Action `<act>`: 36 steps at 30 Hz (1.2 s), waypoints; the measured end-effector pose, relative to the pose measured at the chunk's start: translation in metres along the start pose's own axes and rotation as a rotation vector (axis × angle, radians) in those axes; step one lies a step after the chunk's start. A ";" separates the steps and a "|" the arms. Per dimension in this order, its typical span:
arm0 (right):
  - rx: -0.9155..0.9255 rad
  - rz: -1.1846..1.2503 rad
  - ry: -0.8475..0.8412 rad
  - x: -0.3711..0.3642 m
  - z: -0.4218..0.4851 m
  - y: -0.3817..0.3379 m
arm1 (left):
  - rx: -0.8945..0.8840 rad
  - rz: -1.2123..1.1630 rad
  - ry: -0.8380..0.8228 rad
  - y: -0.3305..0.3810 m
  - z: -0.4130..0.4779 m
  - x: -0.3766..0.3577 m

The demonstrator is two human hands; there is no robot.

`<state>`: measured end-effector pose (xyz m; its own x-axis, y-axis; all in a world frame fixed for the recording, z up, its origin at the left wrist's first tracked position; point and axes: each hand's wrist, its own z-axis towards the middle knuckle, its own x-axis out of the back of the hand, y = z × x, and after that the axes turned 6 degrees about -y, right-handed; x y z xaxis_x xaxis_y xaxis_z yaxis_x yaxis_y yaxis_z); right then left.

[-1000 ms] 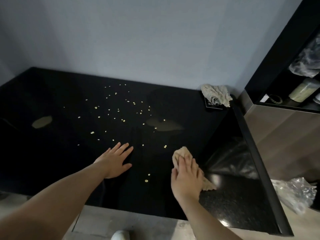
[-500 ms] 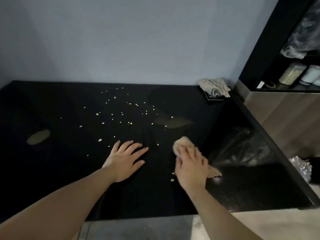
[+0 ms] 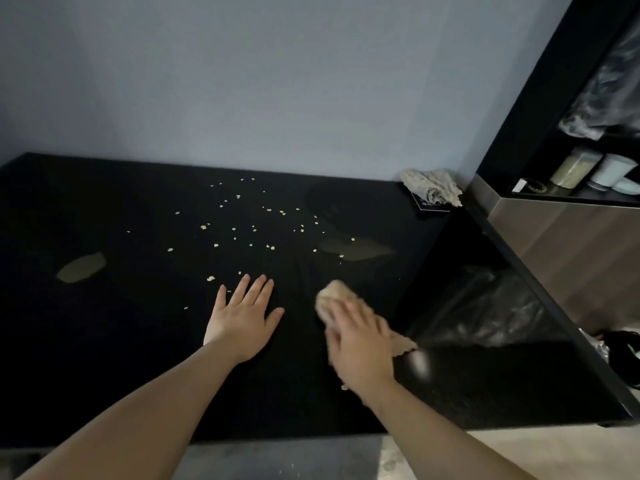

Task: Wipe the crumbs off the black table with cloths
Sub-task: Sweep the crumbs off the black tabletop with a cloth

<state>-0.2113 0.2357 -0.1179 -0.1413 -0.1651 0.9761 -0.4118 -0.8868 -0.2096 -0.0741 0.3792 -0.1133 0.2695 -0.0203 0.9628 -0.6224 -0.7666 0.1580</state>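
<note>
A glossy black bench (image 3: 121, 341) is stretching along a pale wall, seen from above by the person standing at its near edge. Toward the left edge, a dull tan smear (image 3: 81, 268) is showing on the surface. Pale crumbs (image 3: 252, 223) are lying scattered across the middle of the bench, from near the far edge down toward the hands, with a few just beside the left fingertips.

The left hand (image 3: 242, 320) is resting flat on the bench near its middle, palm down, fingers straight and slightly spread, holding nothing. Just to its right, the right hand (image 3: 360, 341) is blurred; its fingers are looking straight, and it is pressing down on a crumpled beige cloth (image 3: 334, 296) rather than curling round it. The cloth is poking out beyond the fingertips and again at the right side of the hand. A single crumb (image 3: 344, 386) is sitting by the right wrist.

Beyond the right hand, a second tan smear (image 3: 356, 249) is showing on the surface. In the far right corner, a second cloth (image 3: 431, 190) is lying bunched on a flat dark object (image 3: 427, 205). Past the right edge, a dark shelf unit (image 3: 526, 109) is standing, holding a jar (image 3: 571, 171) and a white container (image 3: 613, 173).
</note>
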 end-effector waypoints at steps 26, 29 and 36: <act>-0.527 0.056 0.174 0.016 0.078 0.097 | 0.022 0.045 0.016 0.003 0.055 0.014; -0.413 0.035 0.179 0.009 0.086 0.065 | 0.029 0.061 0.002 0.003 0.057 0.014; -0.009 -0.030 0.217 0.007 0.079 0.084 | 0.036 0.044 0.013 0.003 0.058 0.015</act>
<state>-0.1763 0.1259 -0.1240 -0.3190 -0.0405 0.9469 -0.4267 -0.8860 -0.1817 -0.0294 0.3392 -0.1111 0.2327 -0.0466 0.9714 -0.6069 -0.7874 0.1076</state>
